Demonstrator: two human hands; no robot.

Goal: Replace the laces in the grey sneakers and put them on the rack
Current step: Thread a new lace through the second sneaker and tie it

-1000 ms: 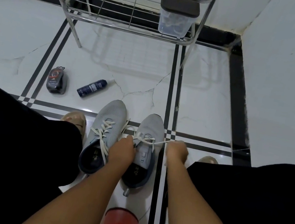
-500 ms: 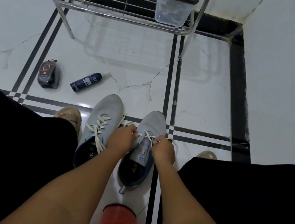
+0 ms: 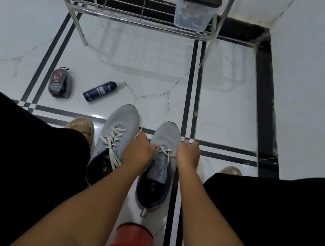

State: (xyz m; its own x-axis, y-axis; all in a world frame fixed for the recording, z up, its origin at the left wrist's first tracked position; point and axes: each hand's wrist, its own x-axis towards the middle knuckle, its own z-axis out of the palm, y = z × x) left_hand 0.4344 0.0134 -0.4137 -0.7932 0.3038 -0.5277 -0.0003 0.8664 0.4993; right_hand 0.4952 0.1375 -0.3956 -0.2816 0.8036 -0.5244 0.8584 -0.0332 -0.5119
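Mid-lacing the right sneaker (image 3: 158, 165): left hand (image 3: 138, 151) and right hand (image 3: 188, 154) curled, pinching lace ends (image 3: 164, 150) (left sneaker (image 3: 114, 136) laced). Next: thread upper eyelets evenly.

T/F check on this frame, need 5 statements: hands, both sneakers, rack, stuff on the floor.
1. Both hands work at the lace of the right sneaker. True: the left hand and the right hand each pinch the white lace.
2. The left sneaker has no lace. False: a white lace is threaded through it.
3. Both sneakers sit on the rack. False: they stand on the floor in front of it.
4. A clear container with a dark lid sits on the rack. True.
5. The dark blue spray bottle stands upright. False: it lies on its side beside a black packaged item.
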